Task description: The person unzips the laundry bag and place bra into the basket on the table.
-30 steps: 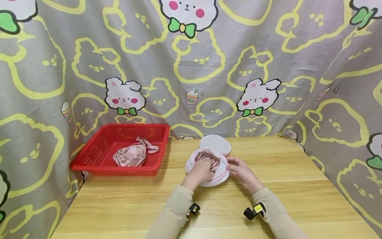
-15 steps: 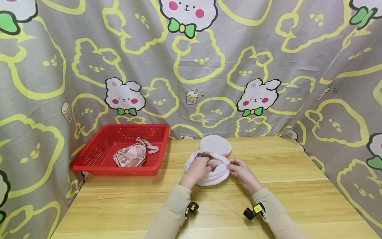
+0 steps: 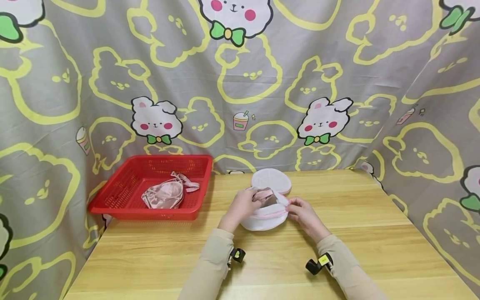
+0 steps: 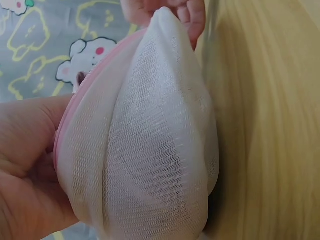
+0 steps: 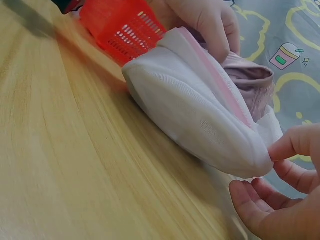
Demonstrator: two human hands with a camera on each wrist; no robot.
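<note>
A white mesh laundry bag with a pink zip edge stands on the table, its round lid folded back behind it. Inside its mouth shows a mauve satin garment, mostly hidden by the bag's wall. My left hand is at the left of the mouth, fingers curled against the garment; its fingertips are partly hidden behind the rim. At the right side, my right hand pinches the bag's edge between thumb and fingers. The left wrist view shows the bulging mesh side close to my left palm.
Left of the bag, a red plastic basket stands at the back of the wooden table. In it lies a pale pink satin bra with its straps. A grey patterned curtain hangs behind the table and at both sides.
My left hand has drawn back from deep in the bag to the left rim. The bag's front has tipped up, and more of the garment shows. My right hand keeps its hold.
</note>
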